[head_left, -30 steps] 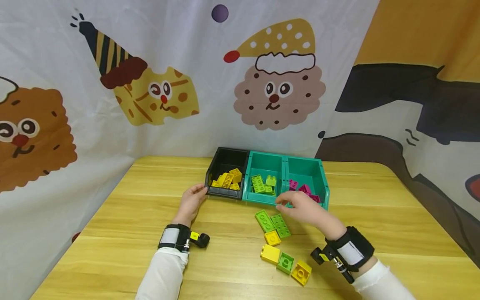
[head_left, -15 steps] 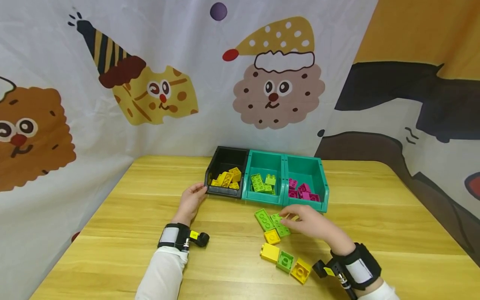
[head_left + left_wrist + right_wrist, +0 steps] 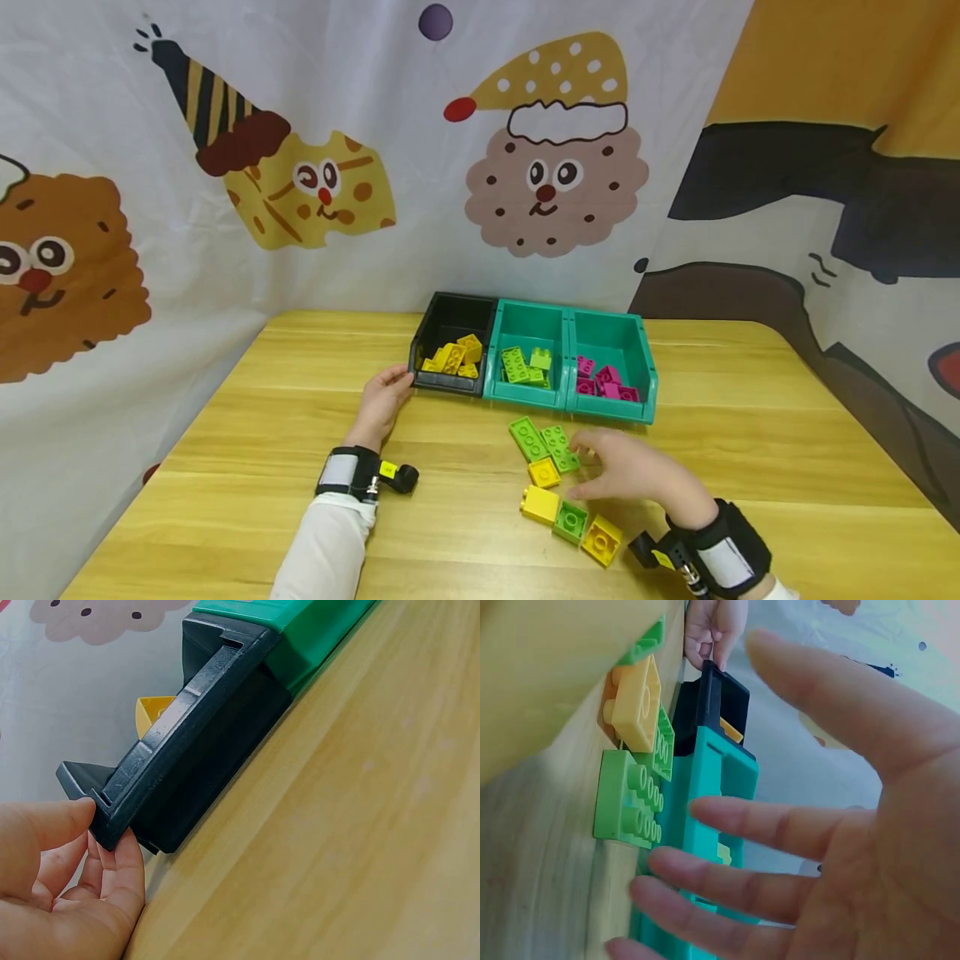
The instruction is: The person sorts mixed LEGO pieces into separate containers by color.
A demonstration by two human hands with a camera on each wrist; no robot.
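R hand hovers w/ fingers spread and holding nothing, just right of the loose bricks on the table; nearest is the small green brick, just near-left of the fingertips, w/ the long green plate at their far-left, long axis running near-right to far-left. L hand is well apart to the left, thumb and fingers pinching the black bin corner, so R is the nearer hand.

Head view high, looks down; wrist views close, low; all share black bin.
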